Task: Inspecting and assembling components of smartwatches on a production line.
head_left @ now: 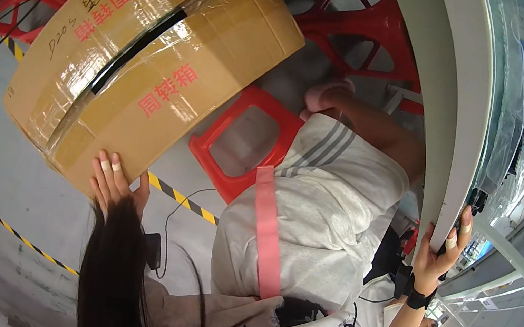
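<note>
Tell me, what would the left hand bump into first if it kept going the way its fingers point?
The left hand already rests flat on the taped cardboard box, fingers pointing up its side. Going on, it would likely just slide along that box; depth is unclear.

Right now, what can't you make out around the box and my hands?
- Left hand: palm hidden against the box; hair covers the wrist.
- Box contents: flaps taped, only a dark slit shows.
- Right hand: fingertips wrap behind the table edge.
- Tabletop items: squeezed and blurred at the rim.

Red plastic stools (243, 139) stand on a grey floor (9, 168) crossed by yellow-black hazard tape (182, 198).
</note>
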A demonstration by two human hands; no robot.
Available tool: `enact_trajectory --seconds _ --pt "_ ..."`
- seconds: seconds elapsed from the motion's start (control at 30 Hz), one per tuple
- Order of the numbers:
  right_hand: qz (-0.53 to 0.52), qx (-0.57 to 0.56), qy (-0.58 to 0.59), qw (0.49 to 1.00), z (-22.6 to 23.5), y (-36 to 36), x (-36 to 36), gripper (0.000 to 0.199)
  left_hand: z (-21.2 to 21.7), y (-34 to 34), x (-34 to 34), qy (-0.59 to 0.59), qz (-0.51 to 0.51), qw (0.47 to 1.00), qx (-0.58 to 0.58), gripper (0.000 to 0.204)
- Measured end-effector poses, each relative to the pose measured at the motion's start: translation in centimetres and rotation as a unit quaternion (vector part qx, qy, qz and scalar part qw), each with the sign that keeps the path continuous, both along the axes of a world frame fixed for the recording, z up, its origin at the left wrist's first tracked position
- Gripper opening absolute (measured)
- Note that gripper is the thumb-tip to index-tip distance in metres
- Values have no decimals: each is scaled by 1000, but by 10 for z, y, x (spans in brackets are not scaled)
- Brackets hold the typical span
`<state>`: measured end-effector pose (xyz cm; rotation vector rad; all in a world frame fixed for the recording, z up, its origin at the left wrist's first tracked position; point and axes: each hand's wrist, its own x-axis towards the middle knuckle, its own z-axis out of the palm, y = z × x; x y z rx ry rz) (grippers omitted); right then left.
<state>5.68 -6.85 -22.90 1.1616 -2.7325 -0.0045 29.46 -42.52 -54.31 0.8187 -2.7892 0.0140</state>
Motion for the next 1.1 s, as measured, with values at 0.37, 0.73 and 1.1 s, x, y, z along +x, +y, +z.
enact_trajectory --seconds 0.37,0.73,1.1 --pt "-15 30 19 999 5 2 1 80 4 6 0 -24 17 997 68 74" --pt "-4 -9 -17 1000 5 -3 2 71 7 5 0 -6 -18 1000 9 67" --pt "-41 -3 15 999 0 1 8 79 1 2 1 -10 -10 999 40 71"
